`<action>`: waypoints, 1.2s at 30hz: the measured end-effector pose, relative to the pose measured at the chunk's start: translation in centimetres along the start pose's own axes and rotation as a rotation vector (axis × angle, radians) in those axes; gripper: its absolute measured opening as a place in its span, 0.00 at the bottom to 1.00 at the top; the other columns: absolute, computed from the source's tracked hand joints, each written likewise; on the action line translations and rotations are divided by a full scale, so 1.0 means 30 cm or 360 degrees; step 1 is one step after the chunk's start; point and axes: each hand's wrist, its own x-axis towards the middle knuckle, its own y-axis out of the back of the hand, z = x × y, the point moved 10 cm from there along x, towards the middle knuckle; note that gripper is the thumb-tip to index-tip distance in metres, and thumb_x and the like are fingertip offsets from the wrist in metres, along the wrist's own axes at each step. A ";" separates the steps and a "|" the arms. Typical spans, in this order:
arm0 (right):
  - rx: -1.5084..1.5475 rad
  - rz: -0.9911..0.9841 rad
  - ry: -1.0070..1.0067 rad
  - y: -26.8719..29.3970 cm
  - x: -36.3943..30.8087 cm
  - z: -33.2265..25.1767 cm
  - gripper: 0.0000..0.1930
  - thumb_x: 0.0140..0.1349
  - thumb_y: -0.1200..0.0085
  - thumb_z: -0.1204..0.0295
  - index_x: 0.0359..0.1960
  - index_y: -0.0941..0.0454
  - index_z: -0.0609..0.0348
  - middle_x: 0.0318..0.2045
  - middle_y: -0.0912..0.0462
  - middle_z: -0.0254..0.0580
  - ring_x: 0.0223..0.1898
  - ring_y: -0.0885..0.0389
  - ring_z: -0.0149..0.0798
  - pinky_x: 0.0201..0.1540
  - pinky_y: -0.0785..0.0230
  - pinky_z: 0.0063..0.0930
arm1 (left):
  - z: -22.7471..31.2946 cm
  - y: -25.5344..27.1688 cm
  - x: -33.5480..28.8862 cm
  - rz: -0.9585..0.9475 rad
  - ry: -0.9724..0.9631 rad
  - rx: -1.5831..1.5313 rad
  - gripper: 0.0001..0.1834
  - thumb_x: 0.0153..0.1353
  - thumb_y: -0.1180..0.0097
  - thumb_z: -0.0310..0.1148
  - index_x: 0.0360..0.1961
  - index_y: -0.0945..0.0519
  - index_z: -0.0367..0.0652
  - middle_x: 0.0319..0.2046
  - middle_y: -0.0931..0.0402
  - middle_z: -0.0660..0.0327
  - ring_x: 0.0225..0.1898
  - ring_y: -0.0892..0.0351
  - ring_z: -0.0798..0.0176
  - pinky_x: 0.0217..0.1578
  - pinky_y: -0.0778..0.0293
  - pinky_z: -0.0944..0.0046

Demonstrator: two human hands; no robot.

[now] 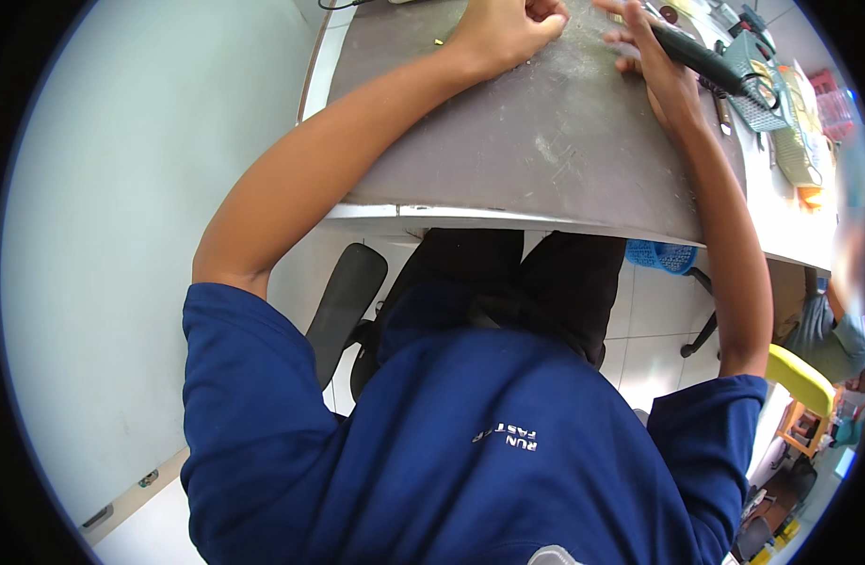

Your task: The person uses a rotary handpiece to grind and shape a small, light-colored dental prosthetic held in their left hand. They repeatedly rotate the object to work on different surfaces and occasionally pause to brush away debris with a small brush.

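My left hand [509, 30] is near the top edge, resting on the brown work surface [536, 141] with its fingers curled together. Whatever its fingertips may hold is too small or hidden to make out. Across from it, my right hand [656, 66] grips a thick black corded handheld tool [701, 58] like a pen, the rear end pointing right. The tool's front tip is cut off or hidden, and the fingers are slightly blurred. Pale dust and scratches mark the surface between my hands. A small yellow bit [438, 41] lies beside my left wrist.
Right of my right hand stand a grey-green plastic basket [757, 94] and a pale yellow one [798, 155]. Loose tools [722, 113] lie close by. A chair armrest [350, 306] is at my left, a blue basket [660, 256] below the table. Another person [828, 334] sits far right.
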 end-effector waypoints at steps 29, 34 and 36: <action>-0.1135 0.0387 -0.1168 0.338 -1.919 0.264 0.37 0.47 0.38 0.73 0.63 0.35 0.63 0.57 0.30 0.58 0.57 0.29 0.57 0.59 0.33 0.39 | 0.287 -0.086 -0.942 -0.1273 -0.0373 0.0512 0.15 0.53 0.39 0.23 0.43 0.17 0.43 0.40 0.18 0.58 0.47 0.19 0.58 0.55 0.27 0.53; -0.1047 0.0767 -0.1442 0.311 -1.922 0.250 0.41 0.46 0.40 0.73 0.65 0.42 0.66 0.60 0.37 0.62 0.53 0.27 0.56 0.49 0.27 0.41 | -0.003 -0.035 -1.106 -0.1661 0.0134 0.0862 0.18 0.55 0.41 0.31 0.48 0.20 0.42 0.44 0.22 0.52 0.46 0.22 0.46 0.47 0.27 0.46; -0.0865 0.0801 -0.1604 0.312 -1.933 0.271 0.39 0.44 0.39 0.75 0.62 0.39 0.65 0.56 0.35 0.59 0.45 0.24 0.55 0.45 0.27 0.39 | -0.071 -0.033 -1.169 -0.1863 0.0476 0.0629 0.17 0.57 0.43 0.36 0.47 0.19 0.43 0.41 0.21 0.50 0.42 0.22 0.44 0.44 0.27 0.44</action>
